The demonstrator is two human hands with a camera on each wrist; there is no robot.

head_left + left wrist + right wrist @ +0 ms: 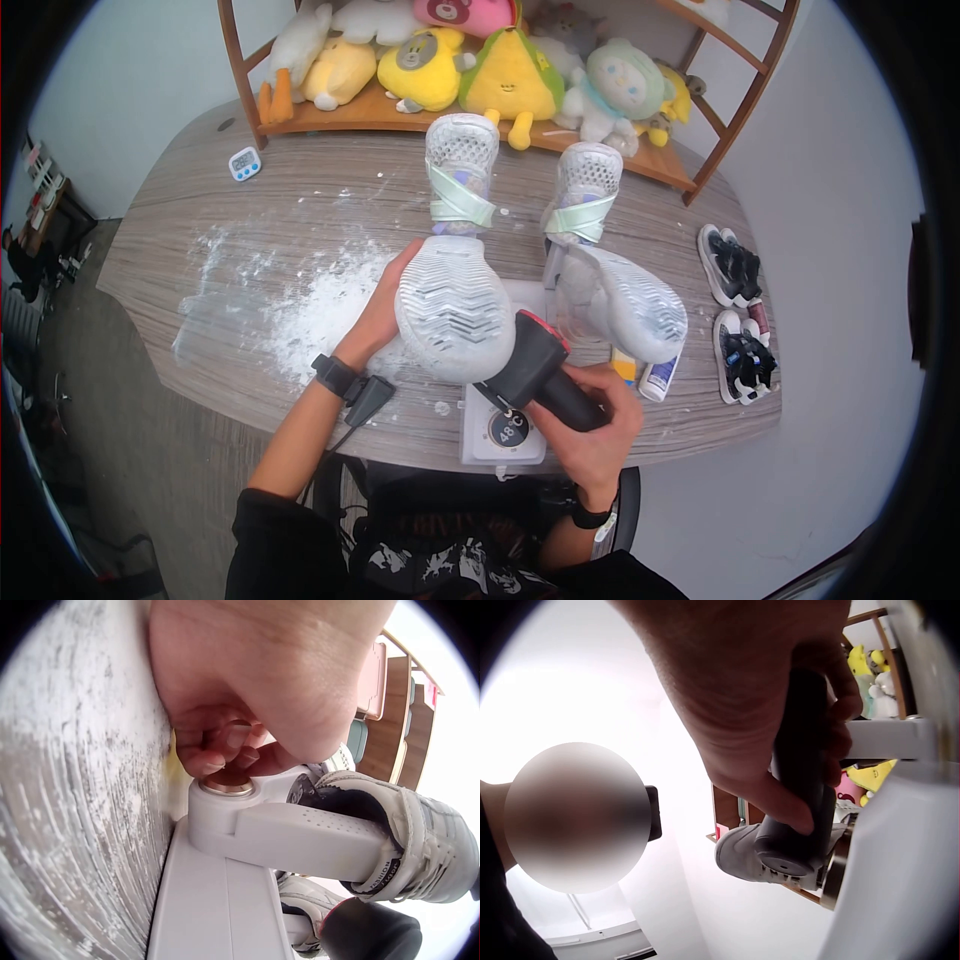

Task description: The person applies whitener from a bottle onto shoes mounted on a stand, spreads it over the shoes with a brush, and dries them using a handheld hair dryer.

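Note:
A white dryer base [480,450] with a round "48°C" display stands at the table's front edge. On its arms sit several pale shoes; the two nearest, a left one [455,310] and a right one [645,305], show their soles. My left hand [383,305] is partly hidden behind the left sole; in the left wrist view its curled fingers [214,761] grip a copper-rimmed knob [227,785] at an arm's joint. My right hand [598,425] grips the handle of a black, red-rimmed device [535,365], its head beside the left sole. In the right wrist view the fingers wrap its handle [802,765].
White powder [325,310] covers the table's left middle. A timer [245,164] lies at the back left, below a shelf [390,118] of plush toys. Small dark shoes [742,360] stand at the right, and a tube [660,378] nearer. A corded black piece [372,400] is by my left wrist.

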